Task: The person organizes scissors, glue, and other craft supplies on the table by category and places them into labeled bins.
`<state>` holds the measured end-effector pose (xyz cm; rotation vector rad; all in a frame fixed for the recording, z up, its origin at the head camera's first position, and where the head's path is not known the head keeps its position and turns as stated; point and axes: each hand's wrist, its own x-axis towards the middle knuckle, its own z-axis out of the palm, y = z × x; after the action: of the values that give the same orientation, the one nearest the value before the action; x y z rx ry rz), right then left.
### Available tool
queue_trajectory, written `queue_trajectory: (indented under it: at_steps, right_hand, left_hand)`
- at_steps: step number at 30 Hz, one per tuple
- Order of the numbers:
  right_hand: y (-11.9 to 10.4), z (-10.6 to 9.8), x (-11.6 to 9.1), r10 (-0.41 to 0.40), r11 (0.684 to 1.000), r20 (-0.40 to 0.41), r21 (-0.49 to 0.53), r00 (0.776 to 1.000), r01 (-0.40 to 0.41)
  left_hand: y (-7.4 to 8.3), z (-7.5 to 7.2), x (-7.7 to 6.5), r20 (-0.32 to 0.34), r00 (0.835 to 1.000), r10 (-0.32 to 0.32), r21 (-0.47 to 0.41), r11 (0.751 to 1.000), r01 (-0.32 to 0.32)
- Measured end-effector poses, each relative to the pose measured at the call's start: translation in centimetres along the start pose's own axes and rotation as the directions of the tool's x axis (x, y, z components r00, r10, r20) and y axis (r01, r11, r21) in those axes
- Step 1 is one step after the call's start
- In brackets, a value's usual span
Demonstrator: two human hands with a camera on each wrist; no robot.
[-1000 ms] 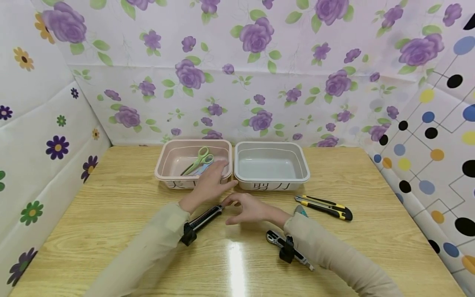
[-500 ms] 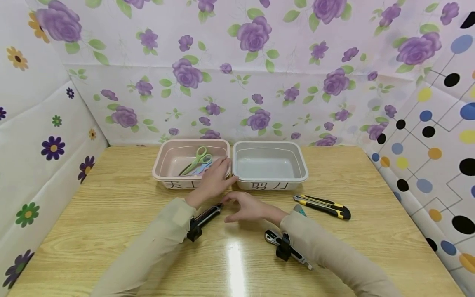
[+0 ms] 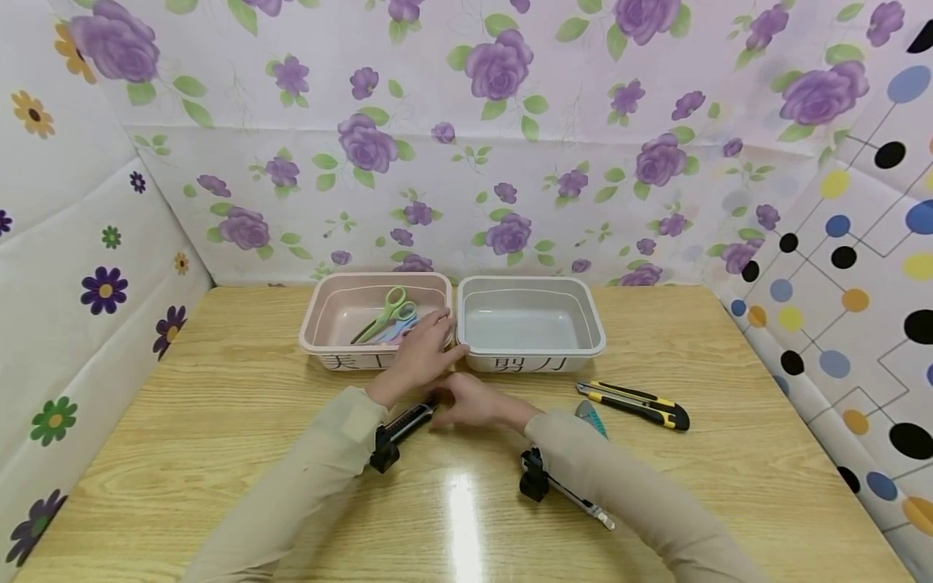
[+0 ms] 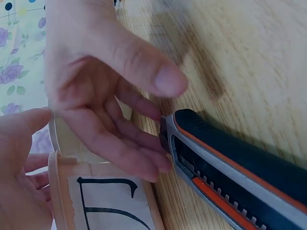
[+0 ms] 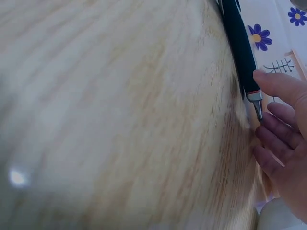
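Observation:
A black-and-grey utility knife with orange trim (image 3: 410, 419) lies on the table in front of the pink bin (image 3: 313, 328). My right hand (image 3: 475, 401) is at its tip; in the left wrist view the fingers (image 4: 139, 153) lie beside the tip, the thumb apart from them. My left hand (image 3: 419, 352) reaches over the pink bin's right front corner, fingers inside the rim, thumb stretched toward the grey bin (image 3: 534, 352). Green-handled scissors (image 3: 382, 314) and blue-handled scissors (image 3: 399, 322) lie in the pink bin. Something pink beside them is partly hidden by my left hand.
To the right lies a yellow-and-black utility knife (image 3: 634, 405). A teal-and-grey cutter (image 3: 592, 417) and a silver-and-black utility knife (image 3: 579, 498) are partly covered by my right sleeve. Both bins stand side by side at the back, near the flowered cloth (image 3: 437, 202).
My left hand has shifted slightly right over the pink bin's corner. The right hand has moved a little left, closer to the orange-trimmed utility knife, its wrist shifting left too.

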<state>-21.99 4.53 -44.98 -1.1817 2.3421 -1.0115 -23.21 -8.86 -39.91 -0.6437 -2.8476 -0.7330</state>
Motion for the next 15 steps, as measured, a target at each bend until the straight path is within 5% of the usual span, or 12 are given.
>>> queue_trajectory:
  at_steps: [15]
  right_hand:
    - [0.2, 0.2, 1.3, -0.112, 0.98, 0.085, -0.154, 0.99, 0.124]
  left_hand:
    - [0.0, -0.1, -0.1, 0.0, 1.0, 0.018, -0.024, 1.0, -0.018]
